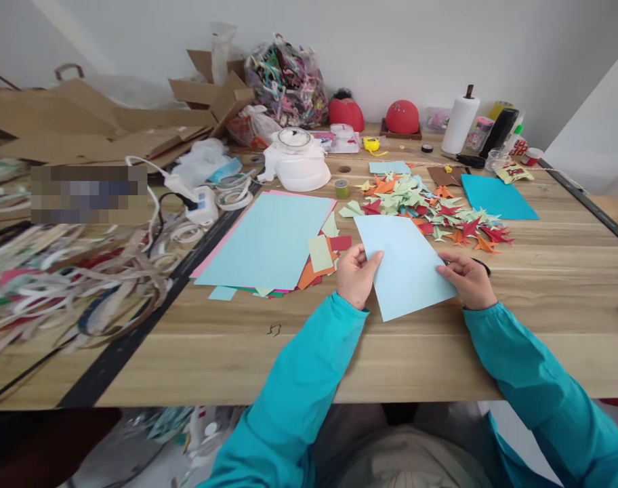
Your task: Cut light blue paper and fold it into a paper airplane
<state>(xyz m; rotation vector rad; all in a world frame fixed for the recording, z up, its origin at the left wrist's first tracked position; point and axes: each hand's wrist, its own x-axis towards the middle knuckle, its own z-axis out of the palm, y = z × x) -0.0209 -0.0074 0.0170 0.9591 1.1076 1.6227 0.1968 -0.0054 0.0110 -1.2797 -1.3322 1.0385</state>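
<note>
- Head view, sheet: your light blue sheet (405,268) lies on the wooden table (543,325) straight ahead of you, between your two hands. Its long axis runs away from you, with the near end swung a little to your right.
- Head view, left hand (357,274): it grasps the sheet's left long edge about midway along, with the thumb on top of the paper.
- Head view, right hand (469,279): it grips the opposite long edge, closer to the near corner, with the fingers curled onto the paper. Both hands touch the sheet, so neither is nearer.
- Head view, surroundings: a stack of coloured paper (268,244) sits just to the left of your left hand. A pile of folded paper pieces (431,210) touches the sheet's far end. A teal sheet (497,196) lies beyond that, well apart.
- Head view, unclear: you cannot tell whether the sheet rests fully flat.
</note>
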